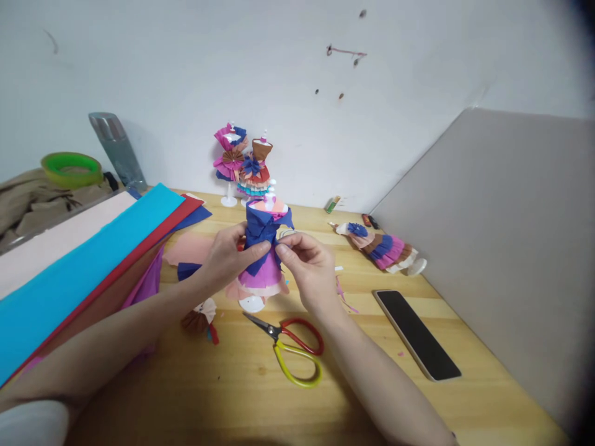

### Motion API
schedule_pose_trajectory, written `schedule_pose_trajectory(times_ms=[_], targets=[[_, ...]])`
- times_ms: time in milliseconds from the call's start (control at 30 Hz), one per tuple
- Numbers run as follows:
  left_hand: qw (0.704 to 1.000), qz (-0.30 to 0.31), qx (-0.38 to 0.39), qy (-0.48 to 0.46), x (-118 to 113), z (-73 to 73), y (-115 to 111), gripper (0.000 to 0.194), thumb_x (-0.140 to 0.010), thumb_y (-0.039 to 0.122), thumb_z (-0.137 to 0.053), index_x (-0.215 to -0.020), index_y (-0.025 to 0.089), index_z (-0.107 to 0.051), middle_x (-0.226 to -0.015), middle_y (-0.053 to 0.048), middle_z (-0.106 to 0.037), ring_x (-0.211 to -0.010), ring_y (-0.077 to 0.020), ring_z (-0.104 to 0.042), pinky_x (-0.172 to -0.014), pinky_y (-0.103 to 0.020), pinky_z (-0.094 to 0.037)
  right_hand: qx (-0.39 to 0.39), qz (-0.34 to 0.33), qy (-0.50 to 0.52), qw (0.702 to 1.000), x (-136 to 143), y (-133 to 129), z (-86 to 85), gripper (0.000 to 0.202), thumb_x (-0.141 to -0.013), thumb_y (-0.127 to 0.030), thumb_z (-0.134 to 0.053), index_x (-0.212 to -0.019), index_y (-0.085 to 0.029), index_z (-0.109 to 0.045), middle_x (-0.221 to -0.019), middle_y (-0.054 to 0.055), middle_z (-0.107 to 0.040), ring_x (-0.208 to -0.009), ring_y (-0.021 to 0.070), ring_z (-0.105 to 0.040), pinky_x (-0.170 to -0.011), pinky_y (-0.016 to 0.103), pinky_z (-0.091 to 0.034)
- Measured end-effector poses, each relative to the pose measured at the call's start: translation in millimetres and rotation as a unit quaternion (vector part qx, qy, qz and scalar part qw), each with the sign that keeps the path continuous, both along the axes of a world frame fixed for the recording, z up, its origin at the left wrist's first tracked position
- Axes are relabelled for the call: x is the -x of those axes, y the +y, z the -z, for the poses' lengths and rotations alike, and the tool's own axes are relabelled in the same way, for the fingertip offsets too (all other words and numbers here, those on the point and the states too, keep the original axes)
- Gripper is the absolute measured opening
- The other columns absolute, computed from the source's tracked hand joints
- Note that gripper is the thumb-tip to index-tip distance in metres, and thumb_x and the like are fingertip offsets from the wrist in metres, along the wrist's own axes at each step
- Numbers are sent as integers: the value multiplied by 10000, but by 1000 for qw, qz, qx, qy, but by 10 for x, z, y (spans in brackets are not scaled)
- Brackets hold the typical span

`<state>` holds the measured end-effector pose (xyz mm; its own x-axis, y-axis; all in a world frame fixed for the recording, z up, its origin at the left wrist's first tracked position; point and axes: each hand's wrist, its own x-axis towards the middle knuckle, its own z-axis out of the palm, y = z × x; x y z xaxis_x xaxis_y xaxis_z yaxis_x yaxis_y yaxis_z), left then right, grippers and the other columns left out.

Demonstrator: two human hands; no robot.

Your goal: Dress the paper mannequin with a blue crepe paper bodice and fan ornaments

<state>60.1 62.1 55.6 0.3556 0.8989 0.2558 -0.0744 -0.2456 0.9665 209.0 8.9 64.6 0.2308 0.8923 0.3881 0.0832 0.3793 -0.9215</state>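
A small white dress form [251, 303] stands upright on the wooden table, wearing a pink-purple skirt [263, 276] with a pale pink hem and blue paper [260, 230] wrapped round its bodice. My left hand [236, 249] grips the wrapped bodice from the left, its thumb across the front. On the right side of the waist, my right hand [304, 260] pinches the edge of the blue paper between thumb and fingertips. Scissors [274, 332] with one red and one yellow handle lie just in front of the form's base.
Coloured paper sheets [111, 232] cover the left side. Two dressed forms [231, 155] stand by the wall; another [383, 248] lies at the right. A phone [417, 334] is at the right, a bottle [118, 148] and green tape roll [72, 170] at the back left.
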Motion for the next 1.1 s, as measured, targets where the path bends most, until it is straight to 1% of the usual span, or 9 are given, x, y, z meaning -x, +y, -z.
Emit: schedule_pose_trajectory(times_ms=[100, 267, 433, 700, 867, 1000, 1100], targets=[[1000, -12, -24, 11, -8, -2, -11, 246, -749, 350, -726, -890, 149, -718, -872, -57, -746, -772, -178, -665, -704, -280, -528, -1, -5, 10, 1000, 1, -16, -3, 114, -697, -299, -728, -685, -207, -664, -628, -10, -655, -566, 129, -572, -548, 260, -486], [998, -34, -39, 36, -32, -9, -50, 214, -760, 343, -685, -864, 157, -706, -856, -50, -748, -770, -182, -667, -697, -283, -529, 9, 5, 40, 999, 15, -43, -25, 113, -679, -291, -744, -672, -203, -675, -629, -12, -663, -571, 127, -577, -559, 255, -496], [993, -58, -66, 73, -50, -35, -83, 226, -757, 346, -659, -887, 167, -704, -872, -51, -754, -782, -192, -681, -692, -294, -533, 15, 4, 44, 999, 39, -54, -33, 93, -674, -291, -750, -683, -206, -713, -646, -2, -692, -590, 134, -593, -568, 259, -495], [989, -39, -83, 114, -36, -62, -40, 302, -746, 362, -639, -956, 152, -693, -890, -79, -762, -787, -221, -688, -745, -365, -549, 19, -11, 26, 999, -14, -60, -48, 70, -681, -280, -739, -689, -211, -731, -649, -3, -701, -579, 131, -589, -545, 257, -486], [987, -18, -100, 123, -16, -77, -45, 305, -738, 346, -657, -970, 151, -690, -917, -76, -763, -808, -221, -692, -736, -348, -534, 28, -17, 16, 999, -34, -72, -58, 73, -684, -277, -732, -696, -205, -736, -651, -3, -703, -582, 128, -591, -567, 262, -491], [979, -29, -140, 145, 2, -110, -43, 244, -726, 301, -686, -916, 147, -689, -884, -68, -749, -815, -214, -683, -695, -314, -508, 27, -14, 12, 999, -31, -70, -41, 94, -675, -275, -725, -619, -202, -711, -619, -4, -699, -564, 123, -587, -575, 264, -491], [978, -28, -137, 155, 9, -132, -36, 253, -695, 296, -737, -895, 150, -685, -872, -61, -741, -800, -207, -676, -689, -308, -507, 23, -8, 8, 1000, -23, -60, -21, 65, -674, -270, -722, -663, -207, -739, -677, 11, -734, -610, 139, -626, -610, 276, -513]])
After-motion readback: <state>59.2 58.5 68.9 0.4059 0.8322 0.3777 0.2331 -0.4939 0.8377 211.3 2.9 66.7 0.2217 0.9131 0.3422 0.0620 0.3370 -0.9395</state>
